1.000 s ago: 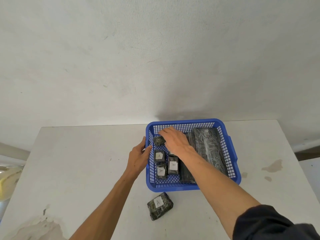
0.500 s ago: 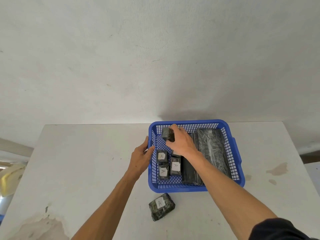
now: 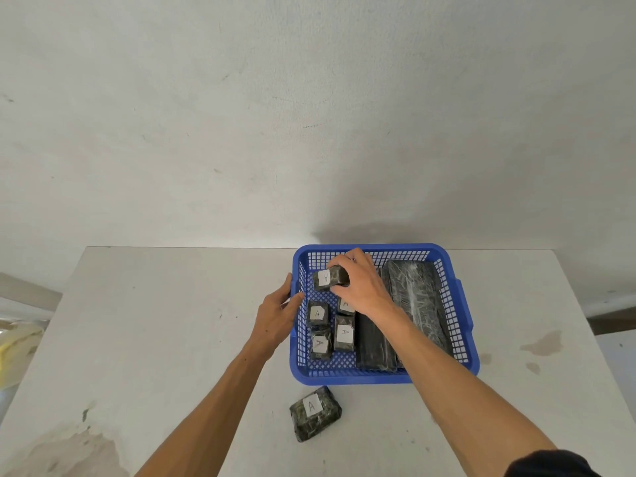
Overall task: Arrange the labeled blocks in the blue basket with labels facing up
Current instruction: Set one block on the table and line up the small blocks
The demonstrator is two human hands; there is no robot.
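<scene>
A blue basket (image 3: pixel 444 259) stands on the white table. My right hand (image 3: pixel 361 282) grips a small dark wrapped block (image 3: pixel 329 277) over the basket's far left corner, with its white "A" label showing. Three more small labelled blocks lie label-up below it: one (image 3: pixel 317 313) on the left, one (image 3: pixel 320 343) nearer me, one (image 3: pixel 344 333) beside them; a fourth (image 3: pixel 345 305) is partly under my hand. My left hand (image 3: pixel 277 313) holds the basket's left rim. Another labelled block (image 3: pixel 315 412) lies on the table in front of the basket.
Long dark wrapped slabs (image 3: pixel 414 297) fill the basket's right half. The table (image 3: pixel 165 321) ends at a wall behind. Stains mark the table at right (image 3: pixel 542 343) and at front left (image 3: pixel 69 452). A yellowish object (image 3: pixel 13 352) sits beyond the table's left edge.
My right hand has turned the held block so its label now shows, and lowered it slightly toward the basket's far left corner. My left hand stayed on the rim.
</scene>
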